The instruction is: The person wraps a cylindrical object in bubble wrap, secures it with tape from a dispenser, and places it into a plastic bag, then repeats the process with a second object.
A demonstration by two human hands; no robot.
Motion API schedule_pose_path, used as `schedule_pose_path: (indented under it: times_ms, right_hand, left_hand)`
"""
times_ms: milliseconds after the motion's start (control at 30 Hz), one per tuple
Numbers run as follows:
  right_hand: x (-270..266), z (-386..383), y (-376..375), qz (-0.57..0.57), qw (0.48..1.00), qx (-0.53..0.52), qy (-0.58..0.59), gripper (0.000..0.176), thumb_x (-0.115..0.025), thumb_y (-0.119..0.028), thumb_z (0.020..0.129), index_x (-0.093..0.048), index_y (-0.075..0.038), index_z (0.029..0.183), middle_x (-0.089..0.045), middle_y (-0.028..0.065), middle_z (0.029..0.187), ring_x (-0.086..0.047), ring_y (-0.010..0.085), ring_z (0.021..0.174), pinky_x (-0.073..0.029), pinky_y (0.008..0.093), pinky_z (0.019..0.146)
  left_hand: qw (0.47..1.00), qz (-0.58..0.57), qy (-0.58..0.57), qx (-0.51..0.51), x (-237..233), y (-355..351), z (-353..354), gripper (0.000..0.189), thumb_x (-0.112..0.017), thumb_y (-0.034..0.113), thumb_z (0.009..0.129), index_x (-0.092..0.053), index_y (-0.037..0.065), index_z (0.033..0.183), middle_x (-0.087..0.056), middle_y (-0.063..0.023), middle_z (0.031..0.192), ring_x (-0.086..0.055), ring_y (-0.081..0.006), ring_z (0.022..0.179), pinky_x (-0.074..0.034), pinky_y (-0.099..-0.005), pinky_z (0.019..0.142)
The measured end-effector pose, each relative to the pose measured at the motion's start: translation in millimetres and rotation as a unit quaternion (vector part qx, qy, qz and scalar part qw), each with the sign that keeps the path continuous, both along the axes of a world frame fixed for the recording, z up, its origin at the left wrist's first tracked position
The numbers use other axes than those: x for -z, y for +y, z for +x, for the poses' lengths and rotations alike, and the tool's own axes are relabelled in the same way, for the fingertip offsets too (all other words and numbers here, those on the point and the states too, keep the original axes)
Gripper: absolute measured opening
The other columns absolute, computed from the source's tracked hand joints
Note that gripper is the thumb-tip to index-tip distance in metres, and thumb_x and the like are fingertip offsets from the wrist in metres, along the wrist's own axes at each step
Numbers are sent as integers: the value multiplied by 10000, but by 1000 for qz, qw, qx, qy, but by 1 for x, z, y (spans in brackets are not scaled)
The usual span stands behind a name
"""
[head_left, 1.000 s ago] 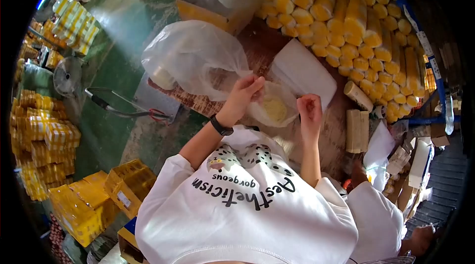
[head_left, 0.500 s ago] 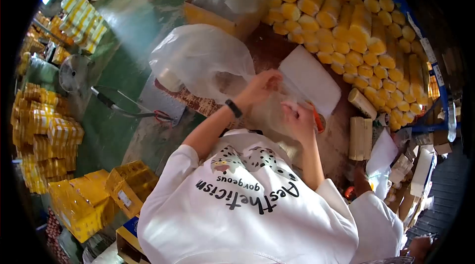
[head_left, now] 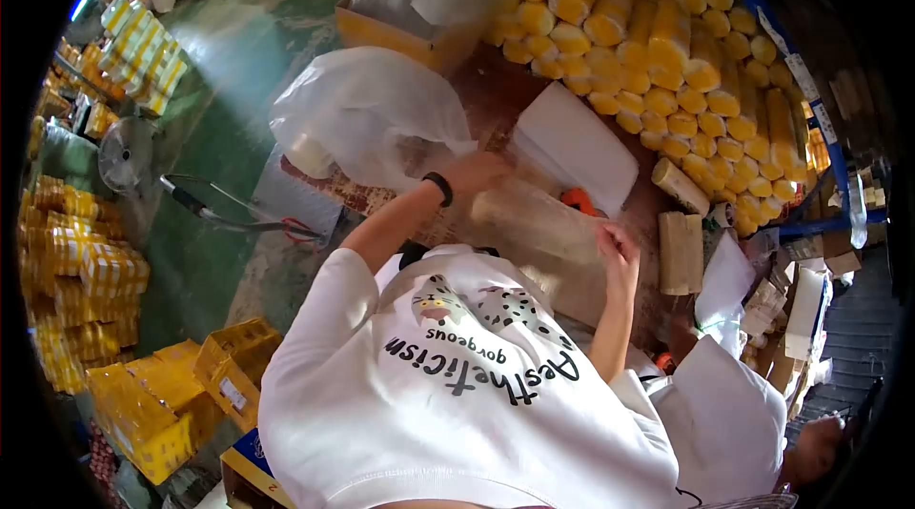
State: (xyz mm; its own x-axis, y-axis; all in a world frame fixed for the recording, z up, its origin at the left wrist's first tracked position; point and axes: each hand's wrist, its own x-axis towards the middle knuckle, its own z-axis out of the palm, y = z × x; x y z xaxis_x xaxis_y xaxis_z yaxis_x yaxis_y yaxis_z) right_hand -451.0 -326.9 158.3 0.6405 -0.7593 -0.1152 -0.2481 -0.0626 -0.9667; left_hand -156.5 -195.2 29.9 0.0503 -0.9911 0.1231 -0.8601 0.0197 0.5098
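A clear plastic bag (head_left: 538, 223) is stretched between my two hands. My left hand (head_left: 478, 173), with a black band on its wrist, is closed on the bag's upper left part. On the right, my right hand (head_left: 618, 244) pinches the other end of the bag. A larger translucent bag (head_left: 376, 109), puffed up, lies just beyond my left hand, with a pale object partly visible inside. Behind my hands rests a white sheet-like stack (head_left: 577, 149), and an orange object (head_left: 579, 201) sits at its near edge.
Yellow-ended rolls (head_left: 667, 42) are piled at the upper right. An open carton (head_left: 410, 37) holds a filled bag. Yellow boxes (head_left: 152, 404) and a metal handle (head_left: 224, 215) are on the left. Another person in white (head_left: 724, 418) is at the lower right.
My hands have moved apart, right hand outward and slightly down, drawing the clear bag out flat between them. The whole view has shifted slightly.
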Motion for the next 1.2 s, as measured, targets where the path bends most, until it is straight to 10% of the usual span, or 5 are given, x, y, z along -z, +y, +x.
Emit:
schedule_pose_path:
  times_ms: [300, 567, 733, 967, 1200]
  right_hand:
    - [127, -61, -47, 219, 974, 6, 48, 149, -602, -94, 848, -656, -68, 985, -629, 19, 952, -584, 127, 893, -465, 275, 796]
    - [49, 18, -60, 170, 967, 9, 191, 484, -713, -281, 792, -524, -120, 1208, -577, 4, 1095, -581, 155, 951, -457, 316, 814]
    - [79, 46, -78, -349, 871, -254, 234, 757, -739, -477, 723, -430, -115, 1311, -464, 88, 1302, -519, 288, 1117, -411, 412, 950]
    - [101, 66, -48, -447, 780, -379, 220, 380, -745, -181, 734, -598, -63, 1065, -561, 129, 1126, -541, 289, 1050, -442, 356, 876]
    - [107, 63, -56, -262, 848, -415, 201, 222, -640, -150, 835, -554, -8, 983, -621, 160, 953, -612, 331, 858, -485, 386, 722]
  left_hand:
    - [988, 65, -139, -9, -32, 51, -34, 323, -593, 233, 858, -575, 136, 1166, -614, -125, 1058, -619, -269, 907, -521, -398, 747]
    - [994, -79, 19, -76, -17, 74, -13, 529, -680, 436, 785, -539, 100, 1169, -579, -148, 1046, -532, -336, 1051, -457, -452, 838]
    - [988, 82, 61, -113, -31, 70, 2, 458, -672, 414, 799, -552, 67, 1074, -586, -139, 1005, -570, -335, 898, -460, -434, 725]
    - [997, 41, -21, -65, -24, 61, -3, 187, -643, 252, 752, -611, 69, 777, -612, -123, 927, -584, -339, 864, -471, -464, 714]
    - [991, 87, -23, -101, 13, 69, -15, 153, -601, 200, 834, -608, 102, 951, -620, -134, 914, -607, -331, 786, -479, -458, 651]
